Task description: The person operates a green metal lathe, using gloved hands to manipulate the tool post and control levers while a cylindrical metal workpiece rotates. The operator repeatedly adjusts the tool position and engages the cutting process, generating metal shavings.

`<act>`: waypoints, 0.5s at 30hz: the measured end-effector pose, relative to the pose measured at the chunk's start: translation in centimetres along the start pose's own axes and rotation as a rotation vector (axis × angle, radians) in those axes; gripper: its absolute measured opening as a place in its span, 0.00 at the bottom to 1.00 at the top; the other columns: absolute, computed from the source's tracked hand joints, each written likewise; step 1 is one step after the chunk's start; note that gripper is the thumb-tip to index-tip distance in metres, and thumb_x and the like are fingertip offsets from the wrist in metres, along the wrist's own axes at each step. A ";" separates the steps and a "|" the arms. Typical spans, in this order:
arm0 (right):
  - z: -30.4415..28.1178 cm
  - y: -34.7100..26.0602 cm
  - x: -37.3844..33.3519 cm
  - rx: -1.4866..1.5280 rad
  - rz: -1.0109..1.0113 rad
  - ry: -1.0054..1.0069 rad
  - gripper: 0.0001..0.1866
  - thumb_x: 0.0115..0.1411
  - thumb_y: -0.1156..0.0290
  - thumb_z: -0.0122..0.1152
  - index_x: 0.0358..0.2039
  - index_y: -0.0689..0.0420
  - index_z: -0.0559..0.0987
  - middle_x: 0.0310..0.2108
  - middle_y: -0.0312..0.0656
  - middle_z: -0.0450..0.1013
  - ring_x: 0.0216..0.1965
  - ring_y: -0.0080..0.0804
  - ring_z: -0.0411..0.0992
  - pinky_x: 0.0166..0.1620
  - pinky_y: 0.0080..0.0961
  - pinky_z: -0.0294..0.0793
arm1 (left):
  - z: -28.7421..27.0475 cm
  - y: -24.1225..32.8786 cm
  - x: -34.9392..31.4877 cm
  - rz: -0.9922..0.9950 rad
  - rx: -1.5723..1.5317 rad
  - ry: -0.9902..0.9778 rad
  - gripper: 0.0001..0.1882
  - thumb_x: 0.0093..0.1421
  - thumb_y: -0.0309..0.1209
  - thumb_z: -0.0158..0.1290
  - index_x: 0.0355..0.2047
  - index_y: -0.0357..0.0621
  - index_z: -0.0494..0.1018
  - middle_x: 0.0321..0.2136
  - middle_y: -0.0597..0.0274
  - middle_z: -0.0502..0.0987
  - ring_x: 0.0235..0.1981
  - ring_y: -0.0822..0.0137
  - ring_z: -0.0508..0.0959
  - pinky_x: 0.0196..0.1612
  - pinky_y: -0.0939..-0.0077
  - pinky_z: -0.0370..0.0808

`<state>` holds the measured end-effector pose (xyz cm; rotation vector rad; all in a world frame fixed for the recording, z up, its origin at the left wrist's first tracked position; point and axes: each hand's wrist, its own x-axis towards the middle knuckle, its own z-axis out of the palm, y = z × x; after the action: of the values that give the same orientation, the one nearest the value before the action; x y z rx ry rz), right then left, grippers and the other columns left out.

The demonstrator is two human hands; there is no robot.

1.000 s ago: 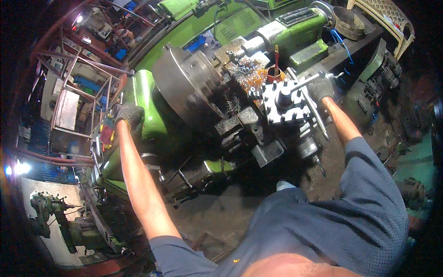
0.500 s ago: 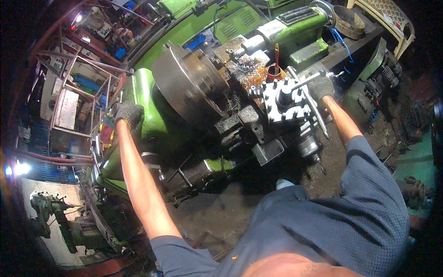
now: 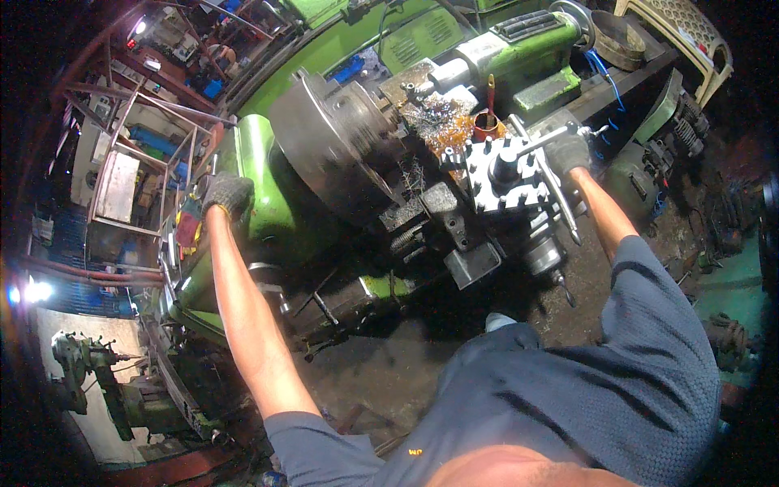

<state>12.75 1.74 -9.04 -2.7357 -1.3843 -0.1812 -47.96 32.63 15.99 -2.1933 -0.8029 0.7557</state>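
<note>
My left hand (image 3: 226,195), in a dark grey knit glove, is closed at the far left of the green lathe headstock (image 3: 258,162). It is on a small metal lever (image 3: 213,165) whose tip sticks up past the glove; the fingers are partly hidden. My right hand (image 3: 567,152), gloved alike, is closed round the outer end of a steel handle bar (image 3: 531,146) beside the square tool post (image 3: 485,187). Between my hands sits the large steel chuck (image 3: 312,150), its jaw side streaked by motion. A cutting tool block (image 3: 444,207) stands close to the chuck.
A red cup (image 3: 488,126) with a brush in it stands behind the tool post, next to oily metal chips (image 3: 445,122). The green tailstock (image 3: 527,53) is farther back. A long rod (image 3: 564,207) slants beside the tool post. A plastic chair (image 3: 690,40) is at far right.
The jaw side of the chuck looks different, its details shifted and streaked, as if turning. Both hands stay in their places; the whole view has shifted slightly.
</note>
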 end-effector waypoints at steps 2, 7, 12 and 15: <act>0.2 0.4 0.2 -0.044 -0.076 0.020 0.18 0.61 0.56 0.51 0.34 0.54 0.85 0.36 0.52 0.81 0.38 0.49 0.80 0.44 0.43 0.77 | -0.2 0.2 0.2 -0.010 0.014 0.009 0.07 0.52 0.29 0.56 0.28 0.49 0.84 0.29 0.51 0.84 0.32 0.52 0.85 0.33 0.57 0.80; -1.4 -0.7 -0.6 0.042 0.038 -0.008 0.17 0.61 0.59 0.50 0.35 0.52 0.85 0.38 0.51 0.81 0.39 0.47 0.81 0.44 0.44 0.77 | 0.2 0.2 -0.1 -0.021 0.028 0.004 0.07 0.51 0.29 0.56 0.27 0.48 0.84 0.29 0.51 0.84 0.31 0.53 0.85 0.33 0.57 0.80; 4.5 1.9 1.4 -0.100 -0.071 0.090 0.16 0.63 0.60 0.50 0.36 0.49 0.86 0.36 0.48 0.82 0.37 0.45 0.81 0.41 0.46 0.77 | 0.4 -0.1 0.5 -0.059 -0.036 -0.016 0.06 0.54 0.32 0.58 0.30 0.51 0.84 0.30 0.53 0.84 0.33 0.53 0.86 0.35 0.58 0.80; 2.9 1.3 0.9 -0.120 -0.065 0.020 0.16 0.63 0.59 0.50 0.38 0.47 0.85 0.36 0.47 0.82 0.37 0.45 0.81 0.39 0.46 0.77 | 0.3 0.1 0.3 -0.047 -0.038 -0.022 0.06 0.54 0.33 0.60 0.31 0.53 0.84 0.31 0.54 0.85 0.35 0.53 0.86 0.36 0.58 0.81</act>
<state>14.51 2.01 -11.82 -2.7760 -1.5058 -0.3046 -47.94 32.91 15.65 -2.1950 -0.8837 0.7482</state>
